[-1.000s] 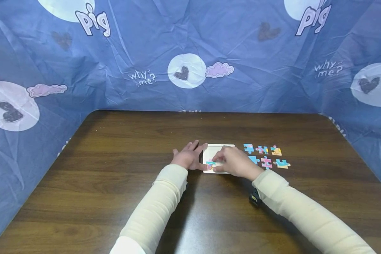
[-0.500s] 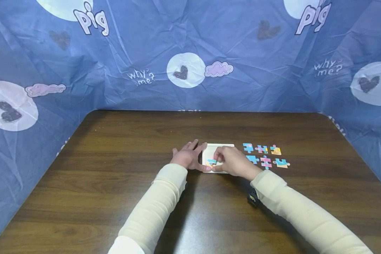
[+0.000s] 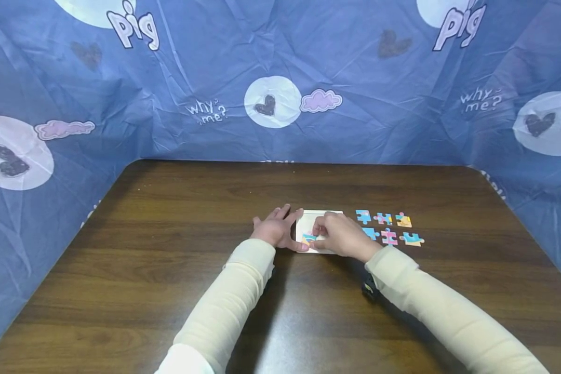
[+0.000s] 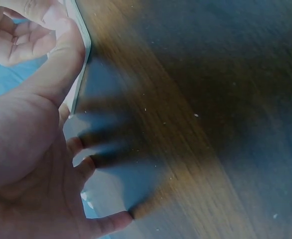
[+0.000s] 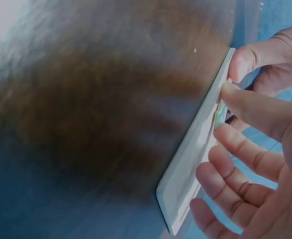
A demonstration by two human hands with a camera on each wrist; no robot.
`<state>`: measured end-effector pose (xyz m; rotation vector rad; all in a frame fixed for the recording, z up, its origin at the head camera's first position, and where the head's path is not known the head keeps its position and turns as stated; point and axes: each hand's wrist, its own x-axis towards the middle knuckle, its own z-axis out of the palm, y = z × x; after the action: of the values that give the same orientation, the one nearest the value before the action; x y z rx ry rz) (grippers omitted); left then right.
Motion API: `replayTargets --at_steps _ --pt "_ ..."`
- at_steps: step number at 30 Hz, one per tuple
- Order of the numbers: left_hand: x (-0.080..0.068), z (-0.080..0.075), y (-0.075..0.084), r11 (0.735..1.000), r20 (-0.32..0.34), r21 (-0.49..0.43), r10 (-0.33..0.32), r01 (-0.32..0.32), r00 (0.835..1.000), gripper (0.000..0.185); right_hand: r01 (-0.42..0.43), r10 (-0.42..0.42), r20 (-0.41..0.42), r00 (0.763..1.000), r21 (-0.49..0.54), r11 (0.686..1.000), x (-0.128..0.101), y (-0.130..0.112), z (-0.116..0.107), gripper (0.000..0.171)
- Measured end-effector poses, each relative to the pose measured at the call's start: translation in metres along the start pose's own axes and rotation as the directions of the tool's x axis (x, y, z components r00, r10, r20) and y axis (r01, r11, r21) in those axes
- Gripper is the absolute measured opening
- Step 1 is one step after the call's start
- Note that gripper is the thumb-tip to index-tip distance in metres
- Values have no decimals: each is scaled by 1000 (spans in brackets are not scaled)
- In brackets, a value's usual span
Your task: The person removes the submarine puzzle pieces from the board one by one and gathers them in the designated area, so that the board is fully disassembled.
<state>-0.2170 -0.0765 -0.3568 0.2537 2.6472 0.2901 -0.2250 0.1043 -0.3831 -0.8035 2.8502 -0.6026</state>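
A small white puzzle tray (image 3: 307,220) lies on the table, with a jigsaw piece (image 3: 309,238) in blue and orange at its near left corner. My right hand (image 3: 345,236) pinches this piece between thumb and index finger; in the right wrist view a sliver of the piece (image 5: 219,114) shows between those two fingertips. Along the tray's left side my left hand (image 3: 273,230) is spread, its thumb at the near left corner and index finger at the far left one. The left wrist view shows that thumb (image 4: 69,55) over the tray's edge. The right hand covers much of the tray.
To the right of the tray lie several loose jigsaw pieces, among them a pink one (image 3: 389,237) and a yellow one (image 3: 404,221). The brown wooden table (image 3: 191,218) is enclosed by a blue printed cloth (image 3: 224,67) at the back and sides.
The right thumb and fingers have shifted slightly at the piece, which has turned a little and sits closer to the tray's near left corner. The left hand has stayed in place.
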Motion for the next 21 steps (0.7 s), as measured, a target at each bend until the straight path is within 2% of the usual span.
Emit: replayTargets --at_steps 4,10,14,18,21 --pt "4 1 -1 1000 6 7 -7 7 1000 96 -9 9 5 1000 14 1000 3 -1 0 23" --pt "26 11 -9 999 36 23 -23 22 999 103 -10 11 -14 1000 81 997 3 -2 -3 23" --pt "36 17 -14 1000 27 21 -15 14 1000 105 -2 3 -12 1000 124 992 2 -2 -6 21" --pt "34 16 -13 1000 22 18 -13 12 1000 104 -2 3 -5 1000 135 991 2 -2 -9 19" --pt "22 10 -8 1000 19 12 -20 20 1000 100 -5 5 1 1000 127 992 3 -1 -11 18"
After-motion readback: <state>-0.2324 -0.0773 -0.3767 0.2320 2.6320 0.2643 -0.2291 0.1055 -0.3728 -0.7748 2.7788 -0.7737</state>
